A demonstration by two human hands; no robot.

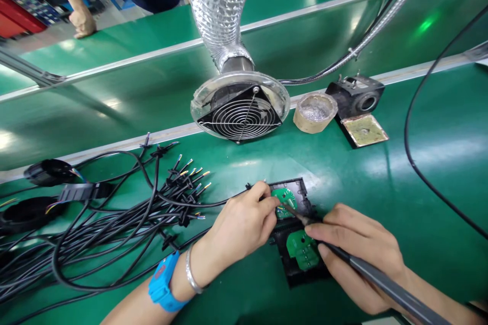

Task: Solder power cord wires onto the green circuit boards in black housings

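My right hand [358, 254] grips a soldering iron [345, 258] like a pen. The iron's tip reaches the far green circuit board [284, 197], close to some thin coloured wires. My left hand [244, 218] is closed at that board's left edge, its fingertips pinching the wire end of a black cable [208, 205] that runs in from the left. The far board sits in a black plastic case [299, 190]. Nearer to me a second green circuit board [303, 251] lies in another black case [293, 278], partly covered by my right hand.
A bundle of black cables [125, 244] with stripped ends spreads over the left. A fume extractor [240, 111] hangs ahead. Behind it stand a round solder-filled pot [314, 109], a soldering iron holder [358, 96] and a sponge tray [364, 130]. Another person's hand [82, 21] rests across the bench.
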